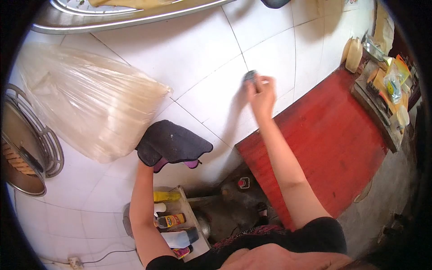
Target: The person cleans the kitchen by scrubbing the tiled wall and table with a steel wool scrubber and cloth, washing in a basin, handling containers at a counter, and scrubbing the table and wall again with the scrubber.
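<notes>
My right hand (pixel 263 96) is closed on a small dark grey, rounded thing (pixel 249 77), over the white tiled surface (pixel 216 90). What kind of thing it is does not show clearly. A black cloth (pixel 173 141) with a purple underside and dark trim covers my left hand (pixel 145 167); it looks like a thick pot holder, and the fingers beneath are hidden. Right beside the cloth, a large translucent plastic bag (pixel 94 103) lies bunched on the tiles. Whether cloth and bag touch, I cannot tell.
A metal tray (pixel 135 22) lies along the far edge. At the left stand a metal pan (pixel 33 182) and a ring-shaped rack (pixel 55 153). A red board (pixel 324 148) is at the right. Below my left arm, a shelf (pixel 198 225) holds several bottles.
</notes>
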Demonstrator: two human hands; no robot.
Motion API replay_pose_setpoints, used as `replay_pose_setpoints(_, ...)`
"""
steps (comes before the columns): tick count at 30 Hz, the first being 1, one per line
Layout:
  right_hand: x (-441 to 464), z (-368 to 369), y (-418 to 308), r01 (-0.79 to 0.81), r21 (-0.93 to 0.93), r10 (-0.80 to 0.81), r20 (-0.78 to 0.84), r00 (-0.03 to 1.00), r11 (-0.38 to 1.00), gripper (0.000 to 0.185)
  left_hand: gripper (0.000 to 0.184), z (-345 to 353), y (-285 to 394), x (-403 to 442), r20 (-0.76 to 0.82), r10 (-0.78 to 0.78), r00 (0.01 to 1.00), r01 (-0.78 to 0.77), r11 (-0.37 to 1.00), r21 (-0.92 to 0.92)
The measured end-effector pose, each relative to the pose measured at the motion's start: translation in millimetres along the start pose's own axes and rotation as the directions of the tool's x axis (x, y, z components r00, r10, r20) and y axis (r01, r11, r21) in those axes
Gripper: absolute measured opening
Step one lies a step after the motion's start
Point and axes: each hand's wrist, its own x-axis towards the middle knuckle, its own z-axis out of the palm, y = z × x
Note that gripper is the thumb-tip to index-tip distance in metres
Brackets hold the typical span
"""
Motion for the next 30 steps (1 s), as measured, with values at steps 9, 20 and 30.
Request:
replay_pose_setpoints(9,-47.3,17.4,-8.8,0.592,-0.261,-0.558,0.2,0.806,0.762,0.044,0.051,-2.8,0.9,-2.3,-0.009,-0.018,1.0,0.017,0.998,-0.065)
replay_pose_setpoints(20,-110.8,53.3,-38.8,0.665,0.019,-0.626,0.36,0.692,0.747,0.044,0.052,-3.1,-15.9,-6.9,0.029,0.183,0.983,-0.119,0.503,0.856)
replay_pose_setpoints(30,-104.6,31.7,-11.7,0.373,-0.071,-0.349,0.227,0.909,0.925,0.031,0.052,0.8,-20.4,-12.5,-0.076,0.019,0.997,0.021,0.87,0.492)
